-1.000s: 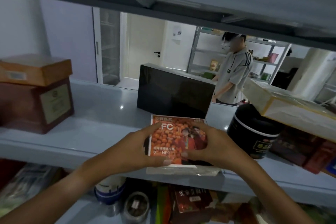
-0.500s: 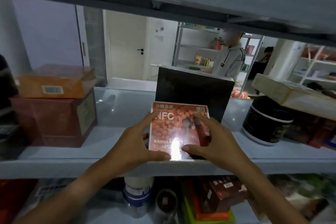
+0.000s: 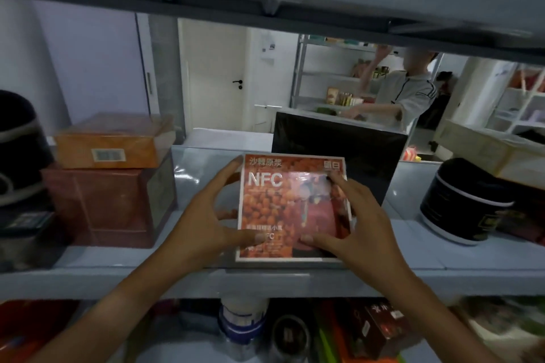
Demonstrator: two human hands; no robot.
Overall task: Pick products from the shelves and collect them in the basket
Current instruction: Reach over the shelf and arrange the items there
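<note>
I have both hands on the orange NFC juice box (image 3: 290, 206): my left hand (image 3: 206, 221) clasps its left edge, thumb on the front, and my right hand (image 3: 356, 224) grips its right side, fingers curled over the face. The box stands at the front lip of the grey shelf (image 3: 88, 274), just before a black box (image 3: 339, 153). A brown carton (image 3: 109, 203) sits to the left, a black tub (image 3: 463, 200) to the right.

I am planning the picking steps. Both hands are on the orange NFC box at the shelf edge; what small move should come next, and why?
Probably draw the orange box straight toward the person, off the shelf. The left hand and right hand grip its two sides, it stands at the front edge, and a black box stands close behind it.
</note>
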